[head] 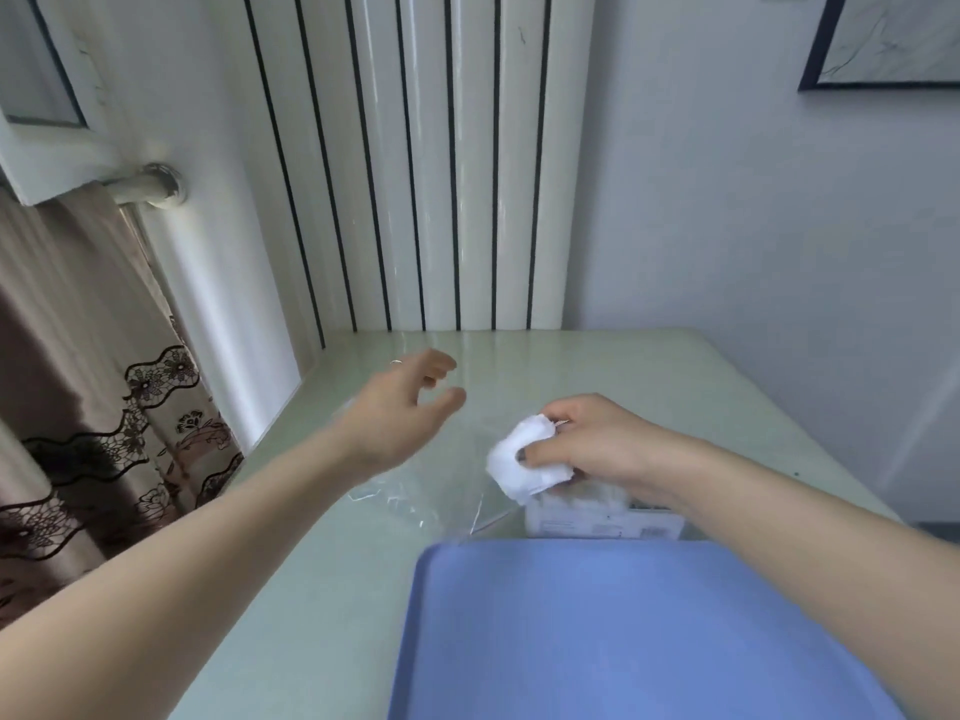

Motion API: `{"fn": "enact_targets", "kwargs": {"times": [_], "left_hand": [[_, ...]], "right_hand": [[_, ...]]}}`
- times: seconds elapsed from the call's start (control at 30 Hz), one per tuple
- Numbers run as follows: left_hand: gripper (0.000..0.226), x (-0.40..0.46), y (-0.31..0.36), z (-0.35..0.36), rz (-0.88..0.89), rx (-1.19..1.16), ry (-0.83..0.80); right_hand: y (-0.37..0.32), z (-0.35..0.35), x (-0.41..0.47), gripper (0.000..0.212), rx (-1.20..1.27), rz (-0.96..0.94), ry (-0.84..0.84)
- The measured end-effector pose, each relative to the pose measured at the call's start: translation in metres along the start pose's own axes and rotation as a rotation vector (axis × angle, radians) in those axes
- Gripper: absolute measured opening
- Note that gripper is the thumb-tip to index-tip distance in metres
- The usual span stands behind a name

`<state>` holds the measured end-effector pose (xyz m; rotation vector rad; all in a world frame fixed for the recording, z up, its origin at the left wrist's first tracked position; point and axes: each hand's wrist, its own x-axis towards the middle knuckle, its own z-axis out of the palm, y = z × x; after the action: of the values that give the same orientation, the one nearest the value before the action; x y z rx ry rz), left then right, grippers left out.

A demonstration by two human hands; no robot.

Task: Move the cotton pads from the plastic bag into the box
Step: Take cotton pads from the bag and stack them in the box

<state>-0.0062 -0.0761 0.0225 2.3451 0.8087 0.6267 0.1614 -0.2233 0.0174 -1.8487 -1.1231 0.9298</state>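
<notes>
My right hand (592, 439) grips a stack of white cotton pads (524, 462) just above the small clear box (602, 517), which stands on the table behind the blue tray. The box is partly hidden by my right wrist. A clear plastic bag (415, 491) lies flat and crumpled on the pale green table (322, 589), between my two hands. My left hand (400, 407) hovers over the far end of the bag with fingers loosely spread and holds nothing.
A blue tray (623, 641) fills the near right of the table. A white radiator (415, 158) stands against the wall behind the table. A brown lace-edged curtain (93, 407) hangs at the left, past the table's left edge.
</notes>
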Motion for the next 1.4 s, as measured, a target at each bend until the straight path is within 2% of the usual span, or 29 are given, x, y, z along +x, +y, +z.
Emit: {"fn": "enact_targets", "kwargs": {"times": [0.1,0.17,0.23,0.3,0.37,0.47,0.6,0.8,0.87,0.93,0.97,1.07,1.13,1.23,1.4], "left_hand": [[0.036,-0.008,0.039,0.018,-0.044,-0.164,-0.262],[0.046,-0.009,0.054,0.034,-0.061,-0.166,-0.355],[0.063,-0.008,0.063,0.047,-0.024,-0.136,-0.359],[0.074,-0.006,0.067,0.056,0.061,-0.006,-0.333],[0.067,-0.002,0.073,0.064,0.148,0.163,-0.316],[0.054,0.004,0.08,0.072,0.168,0.274,-0.314],[0.054,0.011,0.088,0.085,0.243,0.418,-0.292],[0.046,0.022,0.094,0.099,0.319,0.513,-0.226],[0.057,0.025,0.093,0.103,0.304,0.509,-0.242],[0.079,0.025,0.088,0.105,0.269,0.491,-0.271],[0.084,0.025,0.084,0.106,0.25,0.491,-0.287],[0.078,0.022,0.066,0.113,0.257,0.51,-0.367],[0.069,0.019,0.055,0.12,0.332,0.525,-0.415],[0.058,0.016,0.047,0.13,0.483,0.622,-0.405],[0.039,0.019,0.041,0.132,0.517,0.614,-0.424]], "right_hand": [[0.009,-0.017,-0.011,0.022,0.282,0.039,0.056],[0.014,-0.026,-0.016,0.021,0.414,0.047,0.084],[0.018,-0.032,-0.019,0.02,0.467,0.062,0.1],[0.022,-0.034,-0.021,0.022,0.461,0.083,0.12],[0.026,-0.037,-0.022,0.025,0.435,0.089,0.126],[0.031,-0.042,-0.024,0.031,0.402,0.078,0.088],[0.039,-0.05,-0.022,0.034,0.382,0.078,0.1],[0.047,-0.059,-0.015,0.015,0.387,0.069,0.023],[0.05,-0.063,-0.014,0.013,0.397,0.073,0.032],[0.056,-0.07,-0.011,0.015,0.294,0.096,0.13],[0.06,-0.076,-0.008,0.015,0.164,0.112,0.217],[0.071,-0.089,-0.004,0.021,-0.291,0.126,0.371],[0.073,-0.089,-0.005,0.015,-0.455,0.145,0.356],[0.074,-0.082,-0.003,0.022,-0.617,0.129,0.319],[0.062,-0.071,0.001,0.008,-0.708,0.106,0.185]]}}
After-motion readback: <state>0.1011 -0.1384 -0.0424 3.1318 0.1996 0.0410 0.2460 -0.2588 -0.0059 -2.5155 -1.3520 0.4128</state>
